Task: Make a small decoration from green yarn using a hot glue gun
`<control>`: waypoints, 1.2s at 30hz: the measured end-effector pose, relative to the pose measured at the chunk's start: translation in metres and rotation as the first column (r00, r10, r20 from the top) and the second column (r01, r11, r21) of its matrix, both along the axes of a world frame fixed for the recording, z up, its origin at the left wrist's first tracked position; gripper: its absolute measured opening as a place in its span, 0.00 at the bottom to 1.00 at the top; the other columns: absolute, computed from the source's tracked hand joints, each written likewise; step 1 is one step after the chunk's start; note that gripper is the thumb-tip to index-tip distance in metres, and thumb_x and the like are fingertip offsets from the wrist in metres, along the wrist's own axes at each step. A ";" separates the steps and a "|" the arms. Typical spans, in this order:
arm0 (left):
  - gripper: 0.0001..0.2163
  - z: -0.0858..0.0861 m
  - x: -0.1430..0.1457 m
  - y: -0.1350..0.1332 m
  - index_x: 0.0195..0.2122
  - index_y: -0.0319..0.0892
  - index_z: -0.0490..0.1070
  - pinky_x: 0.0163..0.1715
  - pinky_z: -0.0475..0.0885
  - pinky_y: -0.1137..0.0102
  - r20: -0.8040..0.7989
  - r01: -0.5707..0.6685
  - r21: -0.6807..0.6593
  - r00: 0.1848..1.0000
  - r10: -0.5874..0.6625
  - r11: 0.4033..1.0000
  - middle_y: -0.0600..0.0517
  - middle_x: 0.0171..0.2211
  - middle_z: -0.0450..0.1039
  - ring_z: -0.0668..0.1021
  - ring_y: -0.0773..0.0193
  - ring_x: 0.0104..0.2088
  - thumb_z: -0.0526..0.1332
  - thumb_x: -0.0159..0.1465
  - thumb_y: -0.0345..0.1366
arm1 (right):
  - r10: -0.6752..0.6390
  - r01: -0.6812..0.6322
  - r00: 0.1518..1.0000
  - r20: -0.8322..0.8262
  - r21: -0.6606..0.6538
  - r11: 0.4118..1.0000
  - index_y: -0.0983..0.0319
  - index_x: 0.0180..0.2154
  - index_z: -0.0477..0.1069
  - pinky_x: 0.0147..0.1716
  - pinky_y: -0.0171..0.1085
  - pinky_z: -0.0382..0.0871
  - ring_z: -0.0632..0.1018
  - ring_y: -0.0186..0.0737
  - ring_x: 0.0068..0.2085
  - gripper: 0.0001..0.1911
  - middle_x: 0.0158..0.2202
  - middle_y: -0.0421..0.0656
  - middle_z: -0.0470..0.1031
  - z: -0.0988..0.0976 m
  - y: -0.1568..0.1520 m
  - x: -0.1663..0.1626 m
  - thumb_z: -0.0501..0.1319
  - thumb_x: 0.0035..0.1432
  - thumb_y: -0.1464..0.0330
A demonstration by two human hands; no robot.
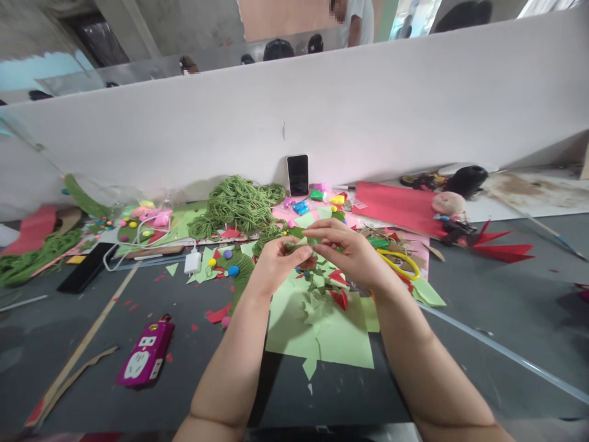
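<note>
My left hand [280,263] and my right hand [350,250] meet over the middle of the table. Between their fingertips is a small green paper piece [298,234], pinched from both sides; its full shape is partly hidden by my fingers. Below my hands lies a light green paper sheet [340,344] with cut green leaf shapes [313,309] and a folded red paper piece [339,299] on it. Left of my left wrist is a dark green strip with coloured pompoms [234,270]. Yellow-handled scissors [405,263] rest beyond my right wrist.
A heap of green yarn [239,205] sits at the back, beside a phone [298,175] leaning on the white partition [368,116]. A purple case [146,355], a white charger [192,262] and a black phone [87,267] lie left. Red card [398,205] and a clear stick [506,353] lie right.
</note>
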State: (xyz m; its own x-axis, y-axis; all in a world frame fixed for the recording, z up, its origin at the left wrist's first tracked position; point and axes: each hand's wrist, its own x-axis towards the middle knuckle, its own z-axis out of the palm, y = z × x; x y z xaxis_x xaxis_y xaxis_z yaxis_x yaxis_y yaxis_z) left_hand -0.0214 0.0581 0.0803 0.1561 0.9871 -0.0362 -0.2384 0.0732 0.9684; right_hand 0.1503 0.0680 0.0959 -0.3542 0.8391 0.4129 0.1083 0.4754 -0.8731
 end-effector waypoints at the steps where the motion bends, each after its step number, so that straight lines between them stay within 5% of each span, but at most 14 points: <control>1: 0.09 0.000 -0.001 0.000 0.27 0.39 0.77 0.28 0.73 0.68 0.001 0.025 -0.002 1.000 -0.025 1.000 0.50 0.22 0.76 0.77 0.63 0.23 0.71 0.49 0.39 | 0.012 -0.012 1.000 0.011 0.006 1.000 0.54 0.41 0.77 0.38 0.42 0.67 0.73 0.42 0.43 0.11 0.45 0.44 0.72 0.000 0.000 0.001 0.59 0.58 0.70; 7: 0.08 0.001 -0.003 0.000 0.25 0.40 0.76 0.26 0.71 0.71 -0.032 0.124 -0.004 0.992 -0.124 0.992 0.52 0.21 0.73 0.75 0.66 0.22 0.70 0.50 0.39 | 0.066 -0.065 0.996 0.054 -0.008 0.998 0.57 0.31 0.75 0.34 0.40 0.66 0.74 0.39 0.38 0.08 0.36 0.42 0.74 0.007 -0.002 0.004 0.59 0.57 0.73; 16: 0.09 -0.001 -0.006 0.002 0.26 0.39 0.77 0.29 0.72 0.68 -0.113 0.256 -0.073 0.958 -0.263 0.964 0.49 0.21 0.75 0.78 0.62 0.24 0.71 0.49 0.39 | -0.045 0.046 0.988 0.150 -0.004 0.999 0.59 0.29 0.74 0.30 0.37 0.64 0.73 0.37 0.32 0.08 0.31 0.41 0.75 0.003 -0.005 0.000 0.58 0.54 0.76; 20: 0.11 0.000 -0.003 0.003 0.25 0.38 0.75 0.27 0.70 0.70 -0.157 0.210 -0.052 0.964 -0.215 0.976 0.50 0.20 0.74 0.76 0.63 0.23 0.70 0.51 0.42 | -0.132 0.145 0.956 0.260 -0.031 0.989 0.60 0.30 0.72 0.26 0.35 0.61 0.69 0.32 0.25 0.05 0.27 0.38 0.74 0.003 -0.006 0.001 0.58 0.55 0.73; 25: 0.12 -0.004 -0.001 0.006 0.26 0.38 0.73 0.28 0.69 0.71 -0.201 0.193 0.003 0.961 -0.188 0.981 0.52 0.21 0.72 0.74 0.66 0.24 0.67 0.54 0.42 | -0.082 0.118 0.954 0.289 -0.109 0.987 0.61 0.33 0.72 0.27 0.34 0.61 0.69 0.32 0.27 0.05 0.27 0.38 0.74 0.005 -0.006 0.004 0.57 0.56 0.71; 30: 0.12 -0.005 0.003 0.007 0.27 0.38 0.74 0.29 0.69 0.72 -0.132 0.025 0.043 0.991 -0.019 0.999 0.52 0.22 0.74 0.74 0.67 0.25 0.67 0.54 0.43 | -0.139 0.180 0.966 0.218 -0.186 0.966 0.61 0.42 0.72 0.23 0.34 0.60 0.67 0.31 0.24 0.11 0.27 0.40 0.72 0.005 -0.005 0.004 0.59 0.57 0.66; 36: 0.10 -0.005 0.010 0.004 0.26 0.38 0.73 0.27 0.68 0.74 -0.016 -0.133 0.085 0.991 0.135 0.987 0.55 0.21 0.73 0.74 0.69 0.24 0.67 0.54 0.41 | -0.076 0.105 0.992 0.106 -0.308 0.946 0.62 0.33 0.72 0.22 0.33 0.59 0.68 0.31 0.24 0.11 0.25 0.40 0.73 0.003 -0.004 -0.005 0.62 0.55 0.60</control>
